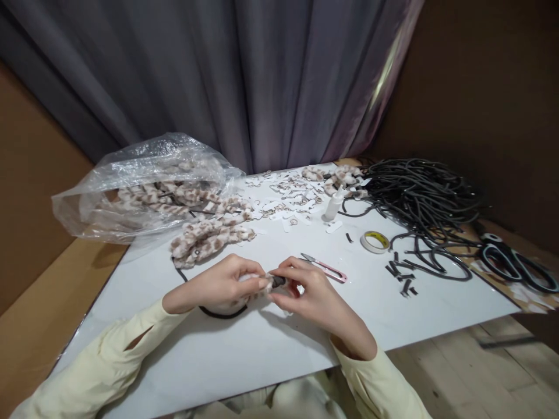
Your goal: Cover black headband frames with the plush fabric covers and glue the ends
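Near the front middle of the white table, my left hand (225,283) pinches a spotted furry strip (261,289) between thumb and fingers. Close against it, my right hand (305,286) is closed on a short dark end piece (278,281) where it meets the fur. A black cord (222,314) curves out below my left hand. Behind that hand lies a bundle of spotted furry strips (205,241). Pink thread snips (327,269) rest just beyond my right hand.
A clear plastic bag (105,192) of furry strips stands back left. Paper tags (288,201), a white bottle (334,205), a tape roll (374,242), black cord pieces (407,285), a black cord pile (423,192) and scissors (515,265) lie toward the back and right.
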Motion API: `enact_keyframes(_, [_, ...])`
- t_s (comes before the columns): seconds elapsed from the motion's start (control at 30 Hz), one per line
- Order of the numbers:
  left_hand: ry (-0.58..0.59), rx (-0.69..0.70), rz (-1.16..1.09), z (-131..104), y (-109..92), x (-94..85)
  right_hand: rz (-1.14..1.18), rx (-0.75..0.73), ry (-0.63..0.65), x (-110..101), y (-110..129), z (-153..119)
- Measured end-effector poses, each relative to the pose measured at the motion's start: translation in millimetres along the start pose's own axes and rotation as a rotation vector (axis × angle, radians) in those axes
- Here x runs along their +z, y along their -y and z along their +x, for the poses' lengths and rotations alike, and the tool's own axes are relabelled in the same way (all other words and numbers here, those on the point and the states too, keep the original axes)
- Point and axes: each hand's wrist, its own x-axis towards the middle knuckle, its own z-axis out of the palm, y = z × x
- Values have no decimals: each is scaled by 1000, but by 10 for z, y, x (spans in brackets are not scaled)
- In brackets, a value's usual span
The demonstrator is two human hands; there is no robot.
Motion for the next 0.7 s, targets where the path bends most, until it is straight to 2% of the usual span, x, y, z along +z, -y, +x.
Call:
enact_keyframes(0.13, [34, -91, -217, -5, -12, -36, -26, -40, -24, -21, -22, 6])
enact_keyframes(0.27, [85, -107, -445, 21, 19, -86, -60, -112, -68, -48, 0, 11])
enact_keyframes(0.37, [91, -152, -572, 68, 67, -101, -83, -112, -68, -60, 29, 5])
enact_keyframes(0.53, [98, -197, -663, 116, 127, -91, -78, -43, -10, -51, 15, -3])
enact_keyframes(0.7, [144, -157, -607, 104, 124, -94, -51, -15, 15, -49, -15, -5])
